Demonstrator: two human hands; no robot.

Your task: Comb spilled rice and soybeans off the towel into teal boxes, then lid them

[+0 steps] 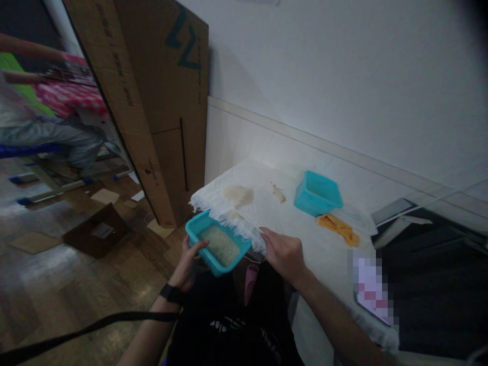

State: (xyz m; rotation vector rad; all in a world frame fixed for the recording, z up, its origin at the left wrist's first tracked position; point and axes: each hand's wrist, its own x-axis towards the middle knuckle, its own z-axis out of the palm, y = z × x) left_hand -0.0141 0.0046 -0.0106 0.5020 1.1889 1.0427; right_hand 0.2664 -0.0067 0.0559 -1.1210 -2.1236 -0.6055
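My left hand grips the near rim of a teal tray holding pale grains, held just below the fringed edge of a white towel on the table. My right hand is closed on a thin clear flat strip that lies along the towel's edge above the tray. A small heap of grains rests on the towel farther back. A black band sits on my left wrist.
A second teal tray stands farther back on the towel, with an orange scrap and a clear lid beside it. Tall cardboard boxes lean against the wall at left. Another person sits at far left. Dark equipment fills the right.
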